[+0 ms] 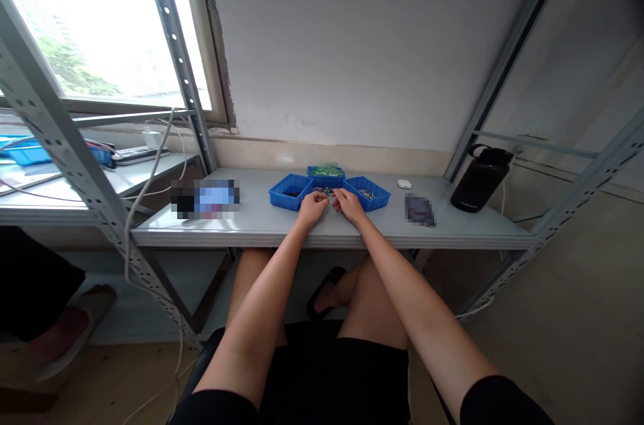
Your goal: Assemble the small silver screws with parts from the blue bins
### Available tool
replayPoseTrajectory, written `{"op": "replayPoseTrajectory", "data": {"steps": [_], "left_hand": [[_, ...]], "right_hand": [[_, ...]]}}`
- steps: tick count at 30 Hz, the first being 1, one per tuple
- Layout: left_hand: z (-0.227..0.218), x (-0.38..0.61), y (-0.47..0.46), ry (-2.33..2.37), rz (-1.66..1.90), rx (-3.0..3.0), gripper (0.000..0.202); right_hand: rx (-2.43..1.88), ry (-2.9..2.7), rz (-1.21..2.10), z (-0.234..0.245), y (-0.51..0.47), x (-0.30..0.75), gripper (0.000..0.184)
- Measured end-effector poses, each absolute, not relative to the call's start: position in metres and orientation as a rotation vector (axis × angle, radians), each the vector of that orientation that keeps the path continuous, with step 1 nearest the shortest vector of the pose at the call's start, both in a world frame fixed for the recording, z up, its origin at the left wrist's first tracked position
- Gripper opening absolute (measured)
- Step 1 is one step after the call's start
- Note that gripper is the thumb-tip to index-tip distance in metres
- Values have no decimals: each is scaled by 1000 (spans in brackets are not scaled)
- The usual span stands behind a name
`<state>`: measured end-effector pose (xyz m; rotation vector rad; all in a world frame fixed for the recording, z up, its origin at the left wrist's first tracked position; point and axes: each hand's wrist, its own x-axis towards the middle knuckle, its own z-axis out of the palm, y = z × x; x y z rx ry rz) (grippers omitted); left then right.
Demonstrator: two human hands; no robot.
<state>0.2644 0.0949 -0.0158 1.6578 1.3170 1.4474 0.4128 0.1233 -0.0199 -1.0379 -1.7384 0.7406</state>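
Observation:
My left hand [312,208] is over the shelf table, its fingers drawn together in a pinch; whatever lies in them is too small to make out. Close beside it, my right hand [348,204] has its fingers bent and closed toward the left one, their contents also unclear. A small heap of metallic pieces [322,190] lies just beyond the fingertips. Around it stand three blue bins: the left bin [278,198] with dark contents, the back bin [326,181] with green packaging [326,171], and the right bin [378,203] with small silvery parts [367,194].
A black bottle [480,180] stands at the right end, near a white earbud case [404,184] and a blurred dark item [420,210]. Another blurred item [205,199] lies left. Metal posts [176,29] and a hanging cable [131,224] flank the table. Another person's foot [75,338] shows left.

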Motion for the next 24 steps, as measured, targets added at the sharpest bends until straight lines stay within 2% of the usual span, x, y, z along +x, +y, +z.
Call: {"op": "replayPoseTrajectory", "data": {"steps": [5, 14, 20, 24], "left_hand": [[-15, 264, 94, 1339, 1447, 1646, 13], [-17, 263, 97, 1306, 1451, 1669, 16], [-19, 264, 99, 1246, 1476, 1573, 15], [-18, 264, 97, 1275, 1463, 1609, 16]], "right_hand": [[-1032, -1797, 708, -23, 125, 413, 25], [-1051, -1897, 644, -24, 124, 413, 20], [-1053, -1888, 641, -23, 124, 413, 21], [-1067, -1820, 703, -25, 126, 413, 32]]}}
